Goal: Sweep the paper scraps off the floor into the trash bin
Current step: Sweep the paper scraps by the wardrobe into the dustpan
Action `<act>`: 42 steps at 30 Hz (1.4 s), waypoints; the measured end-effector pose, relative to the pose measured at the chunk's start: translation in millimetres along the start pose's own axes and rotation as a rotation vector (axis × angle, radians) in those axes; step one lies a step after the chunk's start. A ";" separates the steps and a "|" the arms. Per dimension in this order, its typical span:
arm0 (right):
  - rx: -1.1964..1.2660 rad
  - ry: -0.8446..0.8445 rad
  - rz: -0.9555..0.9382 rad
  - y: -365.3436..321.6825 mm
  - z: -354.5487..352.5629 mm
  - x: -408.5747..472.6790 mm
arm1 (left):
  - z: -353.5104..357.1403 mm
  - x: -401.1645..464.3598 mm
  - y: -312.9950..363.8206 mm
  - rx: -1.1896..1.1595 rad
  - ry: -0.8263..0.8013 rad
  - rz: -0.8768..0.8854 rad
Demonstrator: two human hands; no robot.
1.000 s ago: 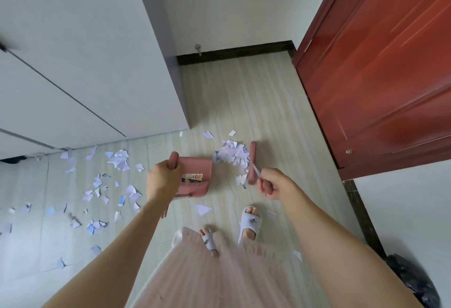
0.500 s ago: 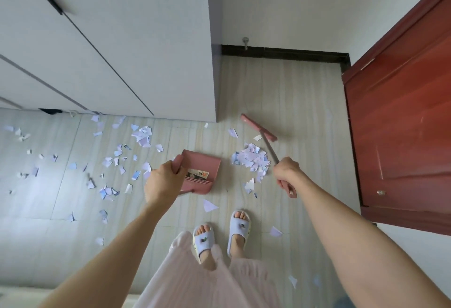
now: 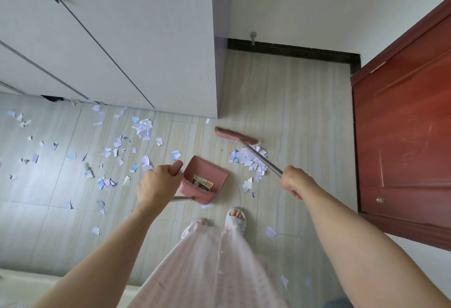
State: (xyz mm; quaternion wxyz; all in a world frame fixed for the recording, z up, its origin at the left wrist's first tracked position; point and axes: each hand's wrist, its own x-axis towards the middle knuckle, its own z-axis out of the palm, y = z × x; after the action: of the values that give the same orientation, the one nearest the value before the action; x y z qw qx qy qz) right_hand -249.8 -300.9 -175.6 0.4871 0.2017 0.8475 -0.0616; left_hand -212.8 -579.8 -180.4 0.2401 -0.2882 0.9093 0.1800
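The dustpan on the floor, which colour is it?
Pink dustpan, seen best in the head view.

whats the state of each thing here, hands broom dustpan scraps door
left hand: grips the dustpan handle
right hand: grips the broom handle
broom: head on the floor beyond the gathered pile
dustpan: no scraps visible inside
gathered pile: heaped, not yet in the dustpan
loose scraps: scattered, unswept
door: standing open

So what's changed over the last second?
The right hand has swung the broom head from beside the scrap pile round to its far side. The left hand still grips the dustpan on the floor; the pile hasn't gone in.
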 end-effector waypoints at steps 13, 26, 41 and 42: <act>-0.193 0.253 0.034 29.7 -31.0 -7.0 | 3.5 -7.9 -2.9 0.142 -0.052 0.113; -0.260 0.186 0.041 27.2 16.9 1.1 | 16.1 -3.5 -8.8 0.273 -0.033 0.194; 0.109 0.189 0.249 72.5 49.6 -36.7 | 14.3 9.1 -3.4 0.434 -0.103 0.412; 0.178 0.170 0.268 69.4 58.7 -37.1 | 14.6 12.3 -2.6 0.426 -0.106 0.428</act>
State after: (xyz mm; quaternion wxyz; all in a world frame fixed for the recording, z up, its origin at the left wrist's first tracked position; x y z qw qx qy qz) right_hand -158.4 -265.8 -168.1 0.3979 0.3596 0.8423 -0.0537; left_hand -215.1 -580.3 -199.5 0.2991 -0.0236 0.9528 0.0464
